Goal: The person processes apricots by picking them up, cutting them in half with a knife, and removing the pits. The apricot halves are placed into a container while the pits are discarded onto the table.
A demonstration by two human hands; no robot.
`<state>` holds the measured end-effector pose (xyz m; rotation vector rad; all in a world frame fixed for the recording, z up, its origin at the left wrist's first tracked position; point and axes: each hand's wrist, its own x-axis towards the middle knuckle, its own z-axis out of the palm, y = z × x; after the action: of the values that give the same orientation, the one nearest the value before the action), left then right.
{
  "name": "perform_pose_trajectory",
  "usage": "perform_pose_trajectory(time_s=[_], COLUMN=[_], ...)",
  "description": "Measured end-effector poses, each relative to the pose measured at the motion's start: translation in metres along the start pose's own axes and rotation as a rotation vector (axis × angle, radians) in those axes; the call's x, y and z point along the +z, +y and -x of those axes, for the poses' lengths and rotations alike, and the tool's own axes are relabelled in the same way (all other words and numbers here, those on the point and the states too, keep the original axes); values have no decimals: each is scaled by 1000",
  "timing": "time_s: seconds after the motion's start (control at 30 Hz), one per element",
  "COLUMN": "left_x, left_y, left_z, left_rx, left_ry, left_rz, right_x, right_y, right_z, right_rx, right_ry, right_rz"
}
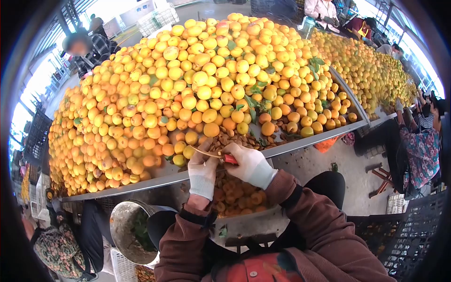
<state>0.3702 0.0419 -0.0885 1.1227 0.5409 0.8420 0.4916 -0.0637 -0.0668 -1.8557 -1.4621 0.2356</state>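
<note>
Both of my hands wear white gloves and meet at the front edge of a metal table point(319, 138) heaped with apricots point(202, 77). My right hand point(251, 164) is closed around the red handle of a small cutting tool point(230, 159). A thin, curved, tan-coloured strip, perhaps its blade, reaches left from the handle over my left hand point(203, 171). The left fingers are curled together close to the tool; what they hold is hidden. Just beyond my hands lie brown apricot pits point(239, 139). Below them, a container of halved apricots point(239, 197) sits near my lap.
A metal bucket point(117, 230) with leaves inside stands left of my knees. Black plastic crates point(408, 230) are at the right. Other people sit along the table, one in a flowered top point(425, 157) at the right. A second apricot heap point(366, 63) lies beyond a metal divider.
</note>
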Motion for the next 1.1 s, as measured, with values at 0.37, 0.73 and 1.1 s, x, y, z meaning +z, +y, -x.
perform_pose_trajectory(time_s=[0.37, 0.73, 1.1], left_x=[9, 23, 26], left_y=[-5, 2, 9], left_z=[2, 5, 5], left_rx=[-121, 332, 265], left_ry=[29, -40, 13], left_rz=[-69, -408, -322], right_x=[8, 9, 30], right_y=[3, 7, 25], right_z=[6, -13, -13], right_rx=[76, 444, 293], right_ry=[70, 316, 382], right_rz=[53, -571, -413])
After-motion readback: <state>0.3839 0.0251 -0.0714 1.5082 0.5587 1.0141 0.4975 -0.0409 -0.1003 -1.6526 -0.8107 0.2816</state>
